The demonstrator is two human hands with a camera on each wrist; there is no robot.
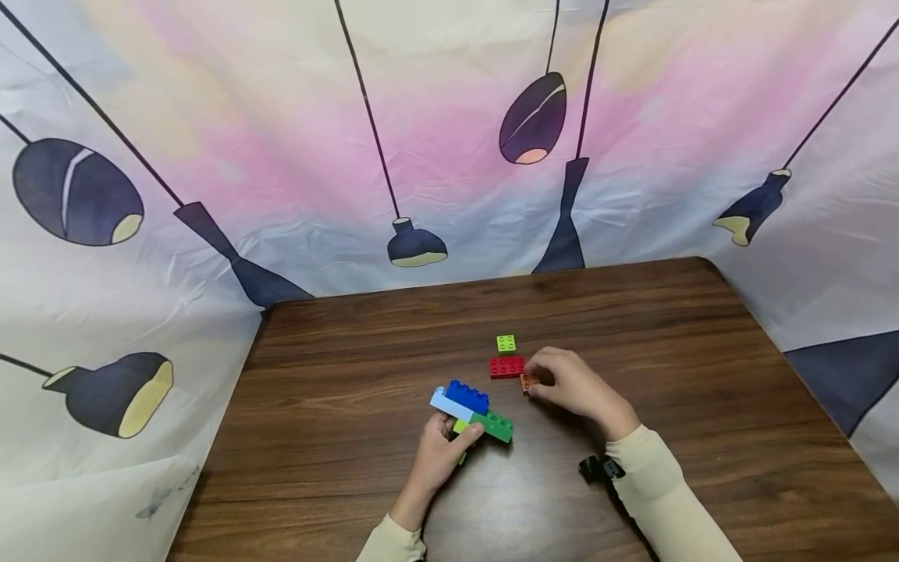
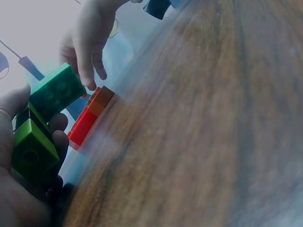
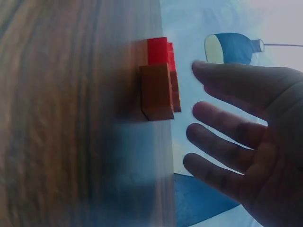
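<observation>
My left hand [image 1: 434, 459] grips a joined stack of toy building bricks between thumb and fingers. In it are a dark blue brick [image 1: 467, 396], a light blue brick [image 1: 449, 405], a green brick [image 1: 495, 427] and lime green [image 2: 35, 146] parts, partly hidden by the fingers. Over an orange brick [image 1: 527, 383] hovers my right hand [image 1: 577, 384]; the right wrist view shows its fingers [image 3: 227, 127] loosely extended, apart from the orange brick [image 3: 156, 92]. That brick stands against a red brick [image 1: 506, 367] on the table.
Behind the red brick lies a small lime brick [image 1: 506, 343]. The brown wooden table [image 1: 337, 375] ends at a hanging cloth [image 1: 295, 156] printed with lamps. A black strap with a device [image 1: 602, 468] is on the right wrist.
</observation>
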